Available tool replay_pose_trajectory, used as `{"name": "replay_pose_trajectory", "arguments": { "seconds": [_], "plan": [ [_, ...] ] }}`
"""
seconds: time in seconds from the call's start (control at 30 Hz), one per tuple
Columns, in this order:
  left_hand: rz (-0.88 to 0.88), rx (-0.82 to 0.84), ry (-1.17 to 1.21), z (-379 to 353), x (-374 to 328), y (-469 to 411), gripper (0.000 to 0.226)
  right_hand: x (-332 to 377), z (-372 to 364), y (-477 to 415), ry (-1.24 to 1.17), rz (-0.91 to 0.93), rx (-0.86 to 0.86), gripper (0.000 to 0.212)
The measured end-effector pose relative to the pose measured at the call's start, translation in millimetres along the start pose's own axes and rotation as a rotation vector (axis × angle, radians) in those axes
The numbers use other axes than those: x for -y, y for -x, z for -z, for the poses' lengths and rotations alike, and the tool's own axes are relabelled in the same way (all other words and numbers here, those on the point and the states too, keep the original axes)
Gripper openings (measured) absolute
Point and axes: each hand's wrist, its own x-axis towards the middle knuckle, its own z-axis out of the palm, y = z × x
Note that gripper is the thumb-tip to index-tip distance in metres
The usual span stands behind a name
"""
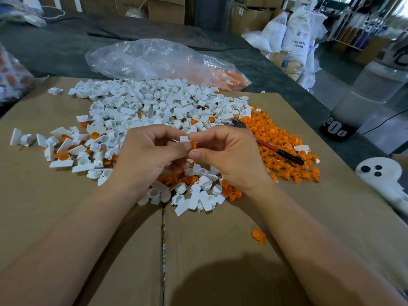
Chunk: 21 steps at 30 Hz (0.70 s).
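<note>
White piece (184,138) and orange cap (193,144), pinched between both hands' fingers (176,149)

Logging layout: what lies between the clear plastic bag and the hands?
In the head view, a heap of white plastic parts, a few orange caps among them, between the clear plastic bag and the left hand and right hand.

A small white plastic piece (184,138), only its flat squarish tab showing, is pinched at the fingertips of the left hand (152,151). Just below it and touching it is a small round orange plastic cap (193,145), seen edge-on, pinched between thumb and forefinger of the right hand (225,153). Both are held up off the desk.
</note>
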Motion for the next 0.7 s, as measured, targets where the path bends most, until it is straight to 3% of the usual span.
{"name": "replay_pose_trajectory", "arguments": {
  "seconds": [0.33,0.7],
  "plan": [
    [0.026,0.006,0.027,2.0,-0.5,-2.2,0.009,1.3,1.9,-0.7,0.041,0.011,0.037,0.046],
    [0.126,0.026,0.040,4.8,0.2,-6.0,0.010,-6.5,0.3,1.1,0.165,0.195,-0.014,0.036]
  ]
}}
